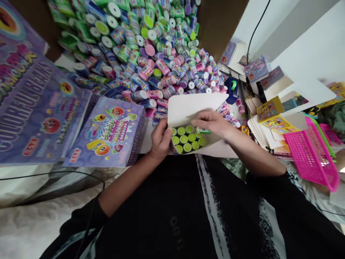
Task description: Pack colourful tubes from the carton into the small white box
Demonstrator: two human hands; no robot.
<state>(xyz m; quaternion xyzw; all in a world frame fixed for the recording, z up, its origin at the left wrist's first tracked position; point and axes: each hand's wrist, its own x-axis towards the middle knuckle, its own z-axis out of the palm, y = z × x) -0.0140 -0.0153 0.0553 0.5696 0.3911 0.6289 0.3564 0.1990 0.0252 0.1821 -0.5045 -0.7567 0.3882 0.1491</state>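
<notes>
Two bare forearms reach forward from the dark shirt, elbows bent. Left hand [161, 140] curls closed around the near left edge of a small white box [192, 104], steadying it. Right hand [212, 122] lies over the box, fingers bent, pinching a green-capped tube [203, 131] above the rows of green caps [187, 139] inside. Beyond lies a heap of coloured tubes [151, 54].

A small white cardboard box [188, 108] sits at the centre of the frame, its flap raised toward the top. Inside, short round tubs with lime-green lids [186, 139] stand upright, packed touching in rows; one more tub [202, 131] lies sideways at their right edge.
</notes>
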